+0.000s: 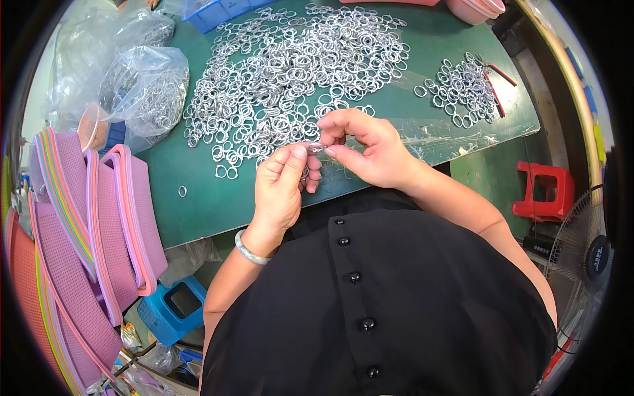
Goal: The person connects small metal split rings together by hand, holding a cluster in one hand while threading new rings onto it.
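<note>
Between my two hands, above the near edge of the green table (191, 211), is a small silver metal ring (316, 148). My left hand (282, 181) pinches it with thumb and forefinger, and more silver metal shows among its curled fingers. My right hand (373, 148) has its thumb and fingertips at the ring's other side; the thumb tip touches it. Just beyond my hands spreads a large heap of silver metal rings (297, 66). One single ring (182, 191) lies apart on the left.
A smaller ring pile (465, 92) lies at the right beside red-handled pliers (500, 76). Clear plastic bags (148, 86) of metal parts stand left, near stacked pink and purple baskets (125, 218). A blue stool (173, 310), a red stool (545, 191) and a fan (581, 251) flank me.
</note>
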Demonstrator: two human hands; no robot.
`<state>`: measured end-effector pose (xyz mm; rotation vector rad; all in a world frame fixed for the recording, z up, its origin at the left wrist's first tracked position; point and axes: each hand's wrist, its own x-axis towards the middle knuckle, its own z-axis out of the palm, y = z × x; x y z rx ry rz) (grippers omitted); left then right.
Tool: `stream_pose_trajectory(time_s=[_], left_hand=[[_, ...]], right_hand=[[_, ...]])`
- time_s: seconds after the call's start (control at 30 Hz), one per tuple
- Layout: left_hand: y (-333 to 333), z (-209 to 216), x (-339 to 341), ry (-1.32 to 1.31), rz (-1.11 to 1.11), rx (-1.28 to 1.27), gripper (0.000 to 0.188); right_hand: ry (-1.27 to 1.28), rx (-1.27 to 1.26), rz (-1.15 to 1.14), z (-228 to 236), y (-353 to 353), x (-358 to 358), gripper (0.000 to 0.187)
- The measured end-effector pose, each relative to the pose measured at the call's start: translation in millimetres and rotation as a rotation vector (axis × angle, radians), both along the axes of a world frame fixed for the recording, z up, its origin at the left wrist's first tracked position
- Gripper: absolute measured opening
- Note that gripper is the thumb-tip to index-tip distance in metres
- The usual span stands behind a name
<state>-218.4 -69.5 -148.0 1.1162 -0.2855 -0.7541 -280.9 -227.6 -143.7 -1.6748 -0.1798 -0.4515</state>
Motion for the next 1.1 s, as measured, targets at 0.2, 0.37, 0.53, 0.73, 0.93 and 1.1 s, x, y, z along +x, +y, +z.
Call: stream_pose_trajectory(time_s=[0.2, 0.37, 0.53, 0.73, 0.93, 1.1], left_hand=[[-1, 4, 0, 0.094, -0.027, -0.028, 0.022], [1, -4, 7, 0.316, -0.028, -0.099, 0.017], [3, -6, 13, 0.492, -0.04, -0.192, 0.019], [6, -6, 16, 0.253, 0.059, 0.043, 0.013], [1, -6, 14, -0.827, 0.149, 0.59, 0.013], [-13, -7, 14, -1.336, 0.133, 0.711, 0.011]], right_hand=[[-0.179, -0.394, -0.094, 6, 1, 0, 0.033], [-0.102, -0.221, -0.081, 2, -5, 3, 0.032], [-0.036, -0.43, -0.177, -7, -12, 12, 0.021], [-0.058, -0.802, -0.25, -11, -13, 27, 0.012], [-0.072, -0.988, -0.244, -8, -12, 37, 0.011], [-0.06, -1.04, -0.249, -10, -14, 37, 0.007]])
